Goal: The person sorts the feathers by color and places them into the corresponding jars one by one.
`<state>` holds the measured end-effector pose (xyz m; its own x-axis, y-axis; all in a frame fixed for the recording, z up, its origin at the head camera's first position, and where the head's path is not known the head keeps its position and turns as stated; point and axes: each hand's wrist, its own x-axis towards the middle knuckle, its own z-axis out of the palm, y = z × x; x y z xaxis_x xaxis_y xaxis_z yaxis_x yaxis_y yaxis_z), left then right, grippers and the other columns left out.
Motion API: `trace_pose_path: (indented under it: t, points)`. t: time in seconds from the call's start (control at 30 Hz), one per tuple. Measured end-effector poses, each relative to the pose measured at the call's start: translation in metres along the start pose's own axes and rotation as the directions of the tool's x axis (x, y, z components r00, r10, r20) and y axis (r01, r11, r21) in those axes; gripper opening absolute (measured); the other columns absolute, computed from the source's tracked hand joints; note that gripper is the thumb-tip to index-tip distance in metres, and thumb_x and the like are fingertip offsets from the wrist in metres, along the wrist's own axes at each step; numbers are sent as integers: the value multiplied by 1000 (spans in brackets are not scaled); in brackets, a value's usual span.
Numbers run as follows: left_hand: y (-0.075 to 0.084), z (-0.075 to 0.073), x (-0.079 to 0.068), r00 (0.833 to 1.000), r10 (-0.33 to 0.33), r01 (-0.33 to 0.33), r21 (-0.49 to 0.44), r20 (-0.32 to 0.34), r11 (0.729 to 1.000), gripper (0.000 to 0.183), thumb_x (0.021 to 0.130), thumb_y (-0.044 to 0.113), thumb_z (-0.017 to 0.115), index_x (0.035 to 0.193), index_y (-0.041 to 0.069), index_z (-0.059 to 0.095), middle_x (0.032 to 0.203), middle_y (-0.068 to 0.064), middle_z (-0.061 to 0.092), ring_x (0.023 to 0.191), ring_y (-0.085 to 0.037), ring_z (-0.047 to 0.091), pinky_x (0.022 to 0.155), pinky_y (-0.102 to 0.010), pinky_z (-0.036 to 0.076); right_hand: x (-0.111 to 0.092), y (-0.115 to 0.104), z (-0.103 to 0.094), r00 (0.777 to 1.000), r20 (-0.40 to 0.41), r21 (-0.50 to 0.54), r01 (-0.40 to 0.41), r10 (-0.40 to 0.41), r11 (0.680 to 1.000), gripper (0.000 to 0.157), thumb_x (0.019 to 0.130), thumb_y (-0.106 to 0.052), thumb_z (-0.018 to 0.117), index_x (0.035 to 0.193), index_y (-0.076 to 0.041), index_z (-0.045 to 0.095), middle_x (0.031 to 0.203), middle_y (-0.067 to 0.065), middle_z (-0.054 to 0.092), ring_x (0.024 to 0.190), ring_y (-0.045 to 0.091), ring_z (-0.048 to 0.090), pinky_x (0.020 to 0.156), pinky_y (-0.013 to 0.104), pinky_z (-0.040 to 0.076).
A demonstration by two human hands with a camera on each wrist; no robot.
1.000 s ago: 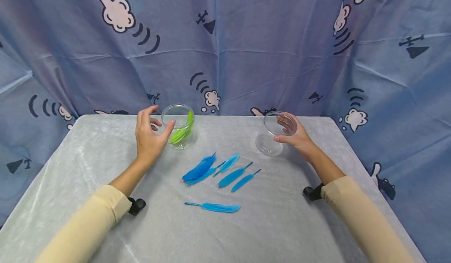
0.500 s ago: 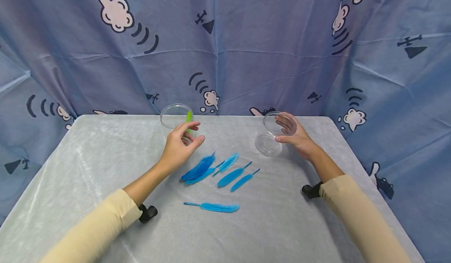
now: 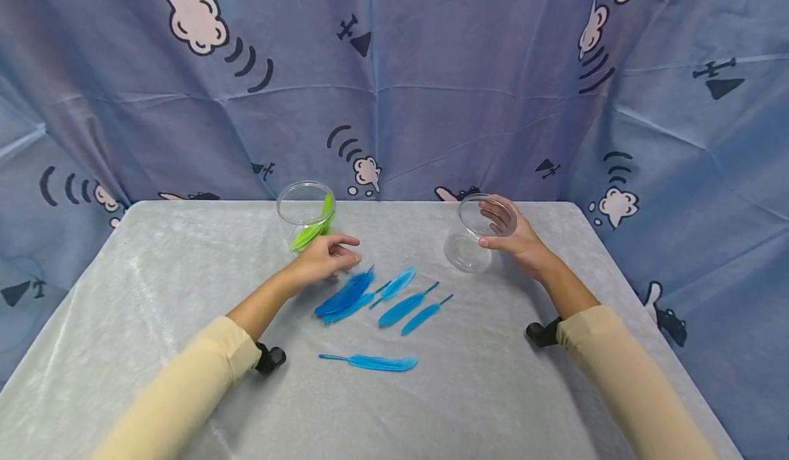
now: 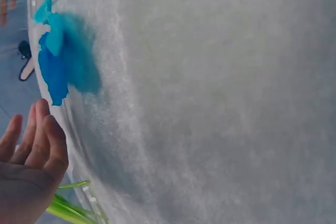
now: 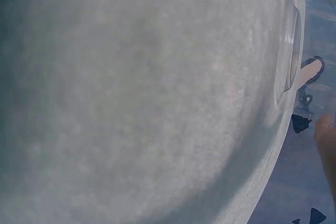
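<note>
My left hand [image 3: 320, 261] hovers just beyond the pile of dark blue feathers [image 3: 346, 294], fingers loosely bent and holding nothing. In the left wrist view, that hand's fingertips [image 4: 43, 107] come right up to the dark blue feather [image 4: 52, 77]. Behind the hand stands a clear cup [image 3: 296, 219] with bright green feathers [image 3: 313, 231] inside, its lower part partly hidden. My right hand [image 3: 518, 237] grips a second clear cup [image 3: 467, 248] by its right side, thumb in front, fingers behind. No feathers show inside it.
Several lighter blue feathers lie mid-table, such as one broad feather [image 3: 403, 309] and one narrow feather [image 3: 425, 319]. A single blue feather [image 3: 382, 363] lies nearer the front. A pale cloth covers the table [image 3: 468, 391]; a patterned blue curtain [image 3: 419, 131] hangs close behind.
My left hand has moved from beside the left cup, rightward and toward me, down to the far end of the blue feather pile. The right hand stays on its cup.
</note>
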<state>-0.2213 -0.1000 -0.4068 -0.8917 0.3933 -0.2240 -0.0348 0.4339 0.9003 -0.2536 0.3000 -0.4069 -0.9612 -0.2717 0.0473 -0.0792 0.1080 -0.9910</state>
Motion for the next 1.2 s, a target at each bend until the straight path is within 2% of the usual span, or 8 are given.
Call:
trace_pose_path:
  t: [0.17, 0.4, 0.6, 0.8, 0.97, 1.2]
  points:
    - [-4, 3, 6, 999, -13, 11, 47, 44, 999, 45, 97, 22, 65, 136, 2, 56, 115, -13, 70, 102, -25, 66, 79, -34, 54, 1, 2, -1, 1000, 4, 2, 1, -1, 1000, 86, 83, 15, 69, 151, -15, 26, 160, 20, 23, 148, 32, 20, 121, 53, 6]
    - [-6, 10, 7, 994, 70, -78, 89, 81, 993, 47, 90, 7, 73, 132, -4, 57, 111, -16, 70, 101, -25, 65, 91, -37, 53, 1, 1, -1, 1000, -1, 2, 2, -2, 1000, 86, 83, 15, 69, 151, -16, 27, 160, 17, 26, 148, 32, 21, 121, 52, 6]
    - [-9, 16, 7, 987, 140, -152, 184, 77, 971, 41, 86, -1, 74, 125, -5, 61, 99, -12, 69, 87, -18, 60, 82, -30, 53, 0, 0, 0, 1000, -2, 4, -6, 6, 1000, 87, 83, 14, 70, 152, -16, 26, 160, 17, 25, 148, 31, 21, 121, 52, 6]
    - [-11, 21, 7, 981, 183, -195, 261, 70, 946, 30, 89, -5, 68, 119, -4, 65, 88, -7, 66, 79, -16, 60, 77, -30, 53, 0, 1, 0, 1000, -11, 2, -13, 13, 1000, 87, 83, 13, 70, 152, -17, 26, 160, 16, 26, 148, 30, 21, 121, 51, 6]
    - [-13, 21, 8, 979, 189, -202, 273, 73, 941, 27, 91, -7, 66, 118, -3, 65, 86, -6, 66, 77, -16, 60, 75, -30, 52, 0, 2, 0, 1000, -12, -2, -6, 6, 1000, 87, 84, 13, 70, 153, -16, 25, 160, 16, 26, 148, 31, 21, 121, 51, 6]
    - [-7, 17, 7, 979, 186, -202, 242, 88, 949, 27, 93, -7, 61, 120, -3, 64, 87, -8, 65, 77, -17, 58, 73, -30, 50, -1, 1, 1, 1000, -12, -4, -8, 8, 1000, 88, 85, 13, 69, 154, -15, 23, 160, 15, 26, 148, 30, 21, 121, 51, 6]
